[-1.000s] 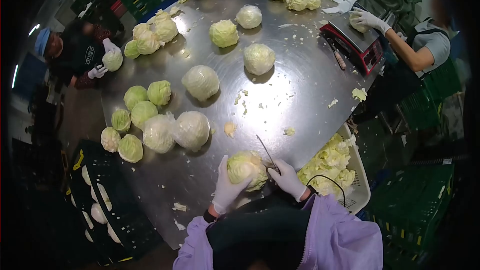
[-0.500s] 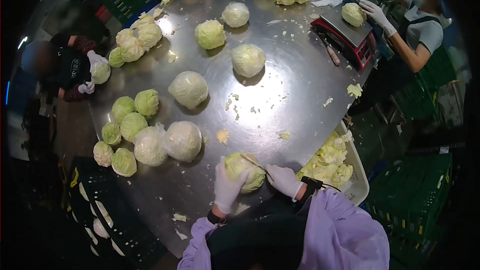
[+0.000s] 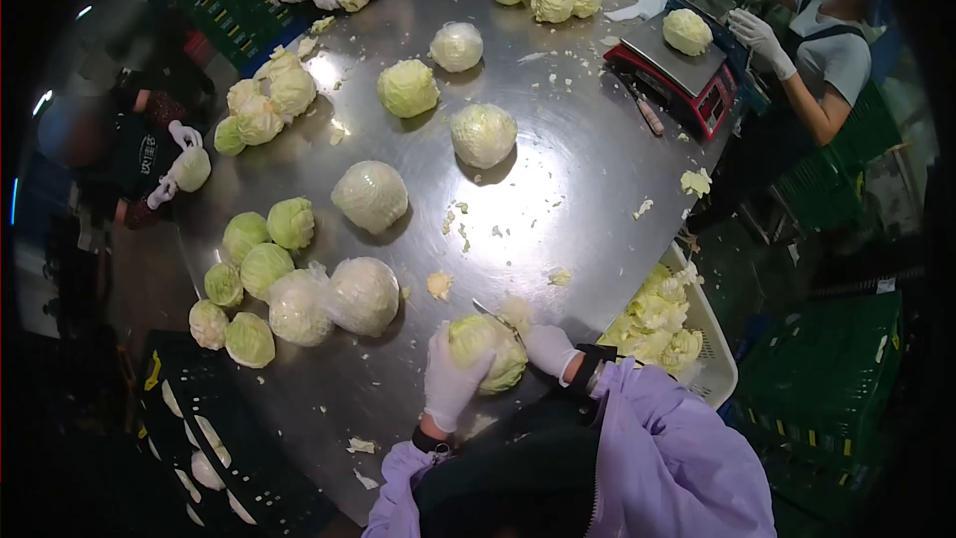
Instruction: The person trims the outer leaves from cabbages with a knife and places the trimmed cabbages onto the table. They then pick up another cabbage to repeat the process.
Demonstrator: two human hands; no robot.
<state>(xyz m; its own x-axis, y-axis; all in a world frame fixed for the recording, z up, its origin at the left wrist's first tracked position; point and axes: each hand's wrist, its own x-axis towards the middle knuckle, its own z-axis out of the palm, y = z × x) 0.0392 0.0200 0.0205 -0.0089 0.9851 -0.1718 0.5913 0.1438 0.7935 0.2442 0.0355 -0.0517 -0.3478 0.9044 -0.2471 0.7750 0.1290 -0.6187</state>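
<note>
Here, left fingers [image 3: 458,367] grip cabbage [image 3: 501,361], right fingers [image 3: 544,344] knife [image 3: 490,312], beside a basket [image 3: 719,351] of leaves [image 3: 657,324].

our left hand [image 3: 450,384], in a white glove, is cupped, fingers curled up and away from us, palm pressed forward. our right hand [image 3: 551,349], gloved too, is clenched in a tight grip close beside it. dark bands [image 3: 430,441] circle both wrists; both forearms, in lilac sleeves [image 3: 657,438], bend inward before our chest.
</note>
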